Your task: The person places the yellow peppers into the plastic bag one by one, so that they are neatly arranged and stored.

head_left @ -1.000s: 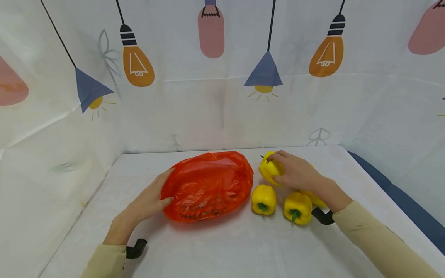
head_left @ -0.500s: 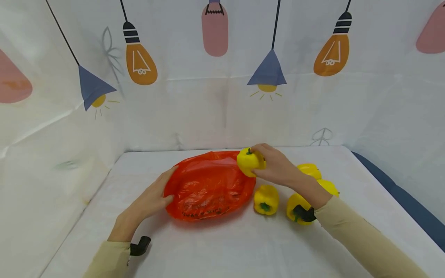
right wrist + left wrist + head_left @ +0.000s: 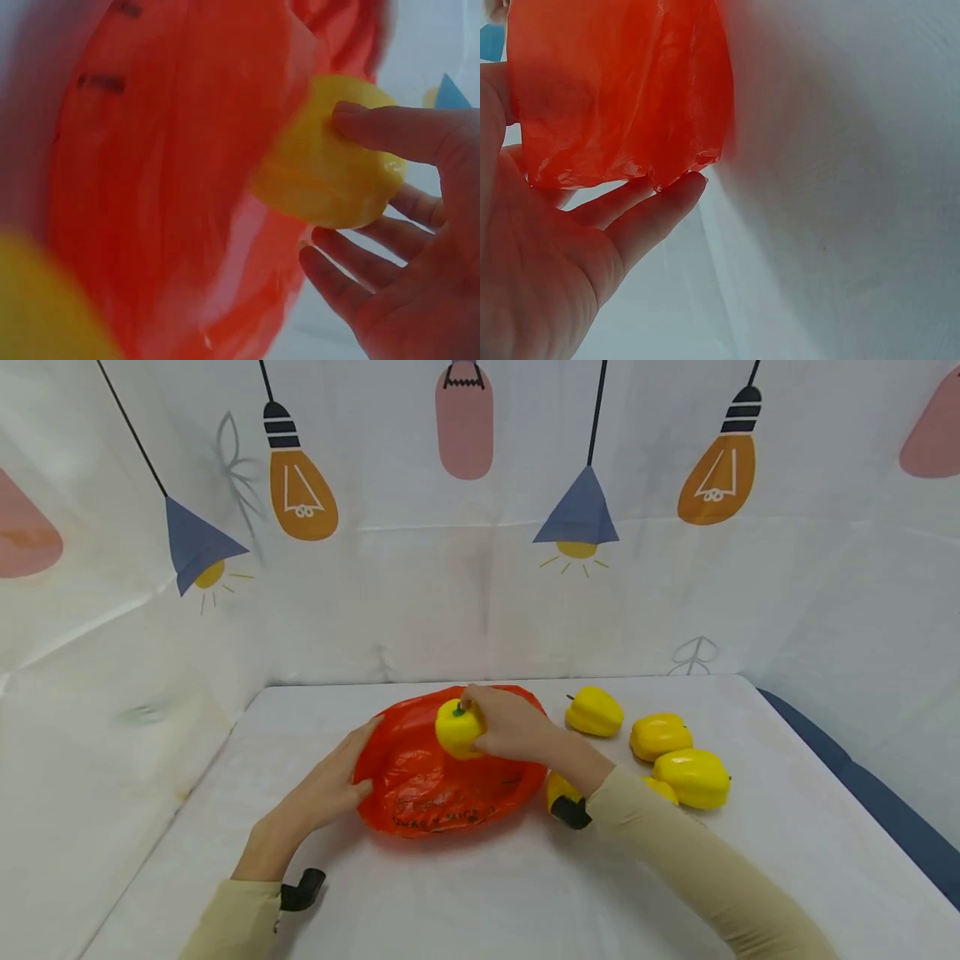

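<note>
On the surface (image 3: 465,902), the red bag (image 3: 420,781) may slide if the left grip (image 3: 326,793), spread against its left edge, eases off. The right grip (image 3: 513,724) pinches a yellow pepper (image 3: 454,737) over the bag; insufficient pressure may drop it. Materials: thin, wrinkled, glossy plastic; smooth, lobed pepper; green stem (image 3: 459,710).

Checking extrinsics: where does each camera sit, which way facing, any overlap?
Head: worn there, facing forward and down at the table; left hand, right hand, sleeves show.
Left wrist: worn there, facing the red bag; left hand shows.
Right wrist: worn there, facing the held yellow pepper; right hand shows.
Head and right wrist share pepper and bag.
</note>
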`<act>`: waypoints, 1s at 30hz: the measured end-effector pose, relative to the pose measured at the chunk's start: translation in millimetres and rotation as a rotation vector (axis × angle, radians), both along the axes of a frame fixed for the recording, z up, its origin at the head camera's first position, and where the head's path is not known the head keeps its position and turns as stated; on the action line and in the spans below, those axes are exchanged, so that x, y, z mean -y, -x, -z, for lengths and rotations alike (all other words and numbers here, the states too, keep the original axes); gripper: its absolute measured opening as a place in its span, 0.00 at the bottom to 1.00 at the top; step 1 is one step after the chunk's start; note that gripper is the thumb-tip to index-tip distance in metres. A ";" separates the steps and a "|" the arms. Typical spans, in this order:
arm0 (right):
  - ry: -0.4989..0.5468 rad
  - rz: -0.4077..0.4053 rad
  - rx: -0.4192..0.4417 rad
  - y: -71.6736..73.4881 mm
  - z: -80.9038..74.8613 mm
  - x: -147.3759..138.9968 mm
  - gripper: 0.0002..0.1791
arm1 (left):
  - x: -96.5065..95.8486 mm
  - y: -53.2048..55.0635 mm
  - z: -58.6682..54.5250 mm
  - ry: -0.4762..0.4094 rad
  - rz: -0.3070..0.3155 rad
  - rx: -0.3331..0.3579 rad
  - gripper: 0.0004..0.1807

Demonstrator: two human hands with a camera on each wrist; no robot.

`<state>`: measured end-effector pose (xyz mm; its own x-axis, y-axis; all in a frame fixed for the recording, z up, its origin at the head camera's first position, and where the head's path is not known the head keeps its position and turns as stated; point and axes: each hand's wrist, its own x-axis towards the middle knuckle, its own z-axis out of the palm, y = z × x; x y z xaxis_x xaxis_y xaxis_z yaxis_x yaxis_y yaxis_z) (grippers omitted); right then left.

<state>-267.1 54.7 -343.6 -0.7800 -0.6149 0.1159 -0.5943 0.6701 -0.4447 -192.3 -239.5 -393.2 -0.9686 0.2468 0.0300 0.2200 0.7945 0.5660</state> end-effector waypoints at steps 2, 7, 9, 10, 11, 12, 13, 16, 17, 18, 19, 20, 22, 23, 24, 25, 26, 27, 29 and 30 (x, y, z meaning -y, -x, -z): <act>-0.011 -0.020 0.025 2.2 4.4 14.5 0.24 | 1.0 0.1 0.0 0.000 -0.004 0.004 0.50; 0.010 -0.032 0.108 10.1 15.7 43.1 0.24 | 1.4 0.7 -0.3 -0.010 0.017 -0.009 0.50; 0.031 -0.028 0.123 13.5 20.3 51.8 0.24 | 1.2 0.5 -0.6 -0.016 0.026 -0.017 0.50; 0.035 -0.024 0.119 14.9 22.4 55.7 0.24 | 1.2 0.5 -0.7 -0.020 0.031 -0.022 0.50; 0.038 -0.021 0.118 15.8 24.3 59.3 0.24 | 1.3 0.4 -0.8 -0.023 0.031 -0.024 0.50; 0.039 -0.017 0.118 16.3 26.0 62.7 0.24 | 1.2 0.0 -1.1 -0.024 0.029 -0.022 0.50; 0.038 -0.019 0.117 16.3 27.3 65.7 0.24 | 1.3 -0.2 -1.3 -0.026 0.027 -0.020 0.50; 0.014 -0.041 0.082 15.5 29.6 72.0 0.23 | 0.9 0.0 -1.5 -0.022 0.021 -0.010 0.49; 0.003 -0.053 0.068 14.9 29.9 73.0 0.22 | 0.7 0.4 -1.3 -0.020 0.019 -0.008 0.49; -0.008 -0.068 0.054 14.5 30.0 73.7 0.22 | 0.7 0.7 -1.0 -0.016 0.017 -0.008 0.49; -0.019 -0.083 0.037 14.1 29.6 73.6 0.21 | 0.3 1.3 -0.9 -0.014 0.016 -0.008 0.49; -0.031 -0.092 0.019 13.8 29.3 73.1 0.20 | 0.0 1.7 -0.9 -0.012 0.016 -0.010 0.49; -0.048 -0.102 0.000 12.9 27.7 71.0 0.19 | -0.3 2.2 -0.8 -0.011 0.020 -0.014 0.49; -0.060 -0.105 -0.007 12.6 26.8 69.5 0.18 | -0.4 2.4 -0.7 -0.010 0.021 -0.016 0.48; -0.073 -0.105 -0.013 12.4 25.6 67.8 0.19 | -0.5 2.6 -0.7 -0.009 0.022 -0.018 0.48; -0.089 -0.104 -0.022 12.2 24.5 66.1 0.19 | -0.6 2.6 -0.7 -0.009 0.024 -0.017 0.48; -0.108 -0.100 -0.033 11.8 23.1 64.1 0.20 | -0.6 2.5 -0.7 -0.009 0.025 -0.017 0.48; -0.121 -0.101 -0.040 11.4 21.4 62.0 0.21 | -0.5 2.3 -0.7 -0.008 0.024 -0.017 0.48; -0.139 -0.105 -0.046 10.4 17.4 57.6 0.24 | -0.3 2.1 -0.5 -0.008 0.021 -0.015 0.48; -0.142 -0.107 -0.052 10.1 15.1 55.1 0.25 | -0.1 2.0 -0.4 -0.007 0.019 -0.012 0.48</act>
<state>-277.2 -0.3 -358.7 -0.7045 -0.7072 0.0606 -0.6855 0.6558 -0.3164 -194.3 -239.4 -392.8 -0.9633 0.2649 0.0439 0.2421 0.7860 0.5689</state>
